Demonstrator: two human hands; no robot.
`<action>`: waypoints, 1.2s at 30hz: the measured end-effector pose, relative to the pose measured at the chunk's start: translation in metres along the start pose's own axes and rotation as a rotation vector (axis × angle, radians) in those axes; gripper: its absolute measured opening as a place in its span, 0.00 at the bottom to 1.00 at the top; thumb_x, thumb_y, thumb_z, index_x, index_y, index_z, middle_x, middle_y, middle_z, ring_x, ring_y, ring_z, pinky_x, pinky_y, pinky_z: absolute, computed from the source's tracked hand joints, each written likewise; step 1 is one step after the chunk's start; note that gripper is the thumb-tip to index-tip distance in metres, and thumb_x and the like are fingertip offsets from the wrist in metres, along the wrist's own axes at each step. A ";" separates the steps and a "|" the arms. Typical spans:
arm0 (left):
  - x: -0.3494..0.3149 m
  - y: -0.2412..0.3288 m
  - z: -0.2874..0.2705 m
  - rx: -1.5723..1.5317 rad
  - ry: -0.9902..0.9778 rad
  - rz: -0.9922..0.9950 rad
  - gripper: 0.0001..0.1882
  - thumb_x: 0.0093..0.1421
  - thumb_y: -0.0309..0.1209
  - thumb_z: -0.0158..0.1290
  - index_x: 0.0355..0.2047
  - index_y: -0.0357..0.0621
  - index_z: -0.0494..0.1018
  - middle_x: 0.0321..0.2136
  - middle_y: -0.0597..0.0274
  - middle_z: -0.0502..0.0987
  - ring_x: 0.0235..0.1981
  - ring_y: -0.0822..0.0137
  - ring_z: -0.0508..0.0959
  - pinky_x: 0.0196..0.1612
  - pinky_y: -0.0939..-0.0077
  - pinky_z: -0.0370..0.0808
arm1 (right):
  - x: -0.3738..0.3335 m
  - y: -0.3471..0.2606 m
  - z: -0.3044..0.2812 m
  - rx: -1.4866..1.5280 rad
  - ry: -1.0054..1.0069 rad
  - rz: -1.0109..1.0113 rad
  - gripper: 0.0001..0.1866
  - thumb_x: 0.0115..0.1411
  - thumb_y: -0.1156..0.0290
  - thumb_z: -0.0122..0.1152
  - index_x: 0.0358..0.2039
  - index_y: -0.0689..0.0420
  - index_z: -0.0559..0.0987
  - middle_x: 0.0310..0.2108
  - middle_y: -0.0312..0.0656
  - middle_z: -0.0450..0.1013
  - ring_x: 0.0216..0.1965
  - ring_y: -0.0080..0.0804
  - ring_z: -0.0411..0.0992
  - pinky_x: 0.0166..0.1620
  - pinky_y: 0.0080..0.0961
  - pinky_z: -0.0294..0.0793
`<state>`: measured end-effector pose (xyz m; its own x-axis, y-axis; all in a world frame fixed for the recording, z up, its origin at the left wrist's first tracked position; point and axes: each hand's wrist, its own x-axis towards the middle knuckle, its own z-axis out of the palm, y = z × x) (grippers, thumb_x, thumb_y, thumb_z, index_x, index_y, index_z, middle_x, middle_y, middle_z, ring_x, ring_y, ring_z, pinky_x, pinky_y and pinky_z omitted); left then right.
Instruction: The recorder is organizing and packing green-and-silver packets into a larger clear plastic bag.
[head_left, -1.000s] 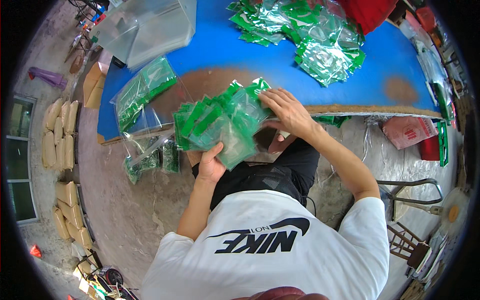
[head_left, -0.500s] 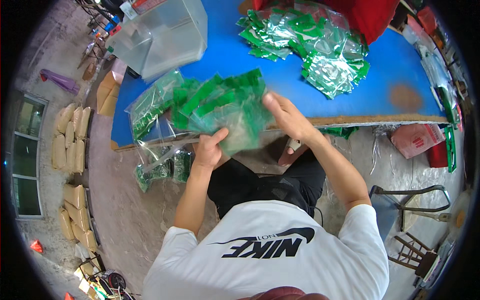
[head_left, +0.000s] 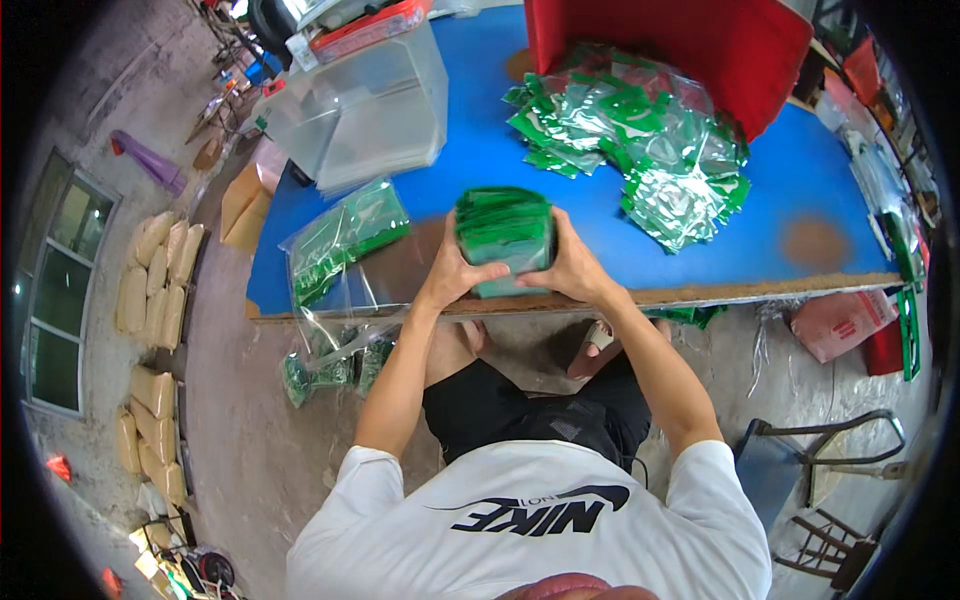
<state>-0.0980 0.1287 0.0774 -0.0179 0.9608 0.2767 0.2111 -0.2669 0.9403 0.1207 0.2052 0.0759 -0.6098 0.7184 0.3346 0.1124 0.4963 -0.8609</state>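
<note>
Between my two hands, just over the table's near edge, is a squared-up stack of green and clear plastic packets (head_left: 503, 235). My left hand (head_left: 455, 265) presses its left side, the thumb lying across the near end. On the opposite side my right hand (head_left: 575, 262) grips it in the same way. To the left, a clear plastic bag with green packets (head_left: 350, 240) lies on the blue table (head_left: 470, 110). A loose heap of shiny green and clear packets (head_left: 640, 140) is spread at the far right, in front of a red container (head_left: 670, 60).
A translucent plastic bin (head_left: 375, 110) stands at the back left. Under the table's left end are more bagged green packets (head_left: 335, 370). Filled tan sacks (head_left: 155, 270) are stacked on the floor at left. A dark-framed chair (head_left: 800, 450) and a wooden stool (head_left: 835, 550) stand at right.
The packets, fanned out and loose before, are now gathered into an even stack. My left hand has moved up and right to the stack's side; the view has shifted too.
</note>
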 end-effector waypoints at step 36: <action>-0.005 -0.009 0.007 -0.154 0.075 0.084 0.65 0.47 0.24 0.72 0.73 0.46 0.35 0.65 0.56 0.59 0.66 0.64 0.60 0.67 0.66 0.58 | 0.018 0.001 0.019 -0.109 -0.060 -0.056 0.51 0.45 0.67 0.78 0.64 0.58 0.55 0.52 0.59 0.71 0.55 0.58 0.71 0.55 0.43 0.71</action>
<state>-0.0927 0.1271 0.0665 -0.0808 0.9279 0.3639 0.0633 -0.3596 0.9310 0.0952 0.2093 0.0738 -0.6627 0.6596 0.3545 0.1598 0.5870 -0.7936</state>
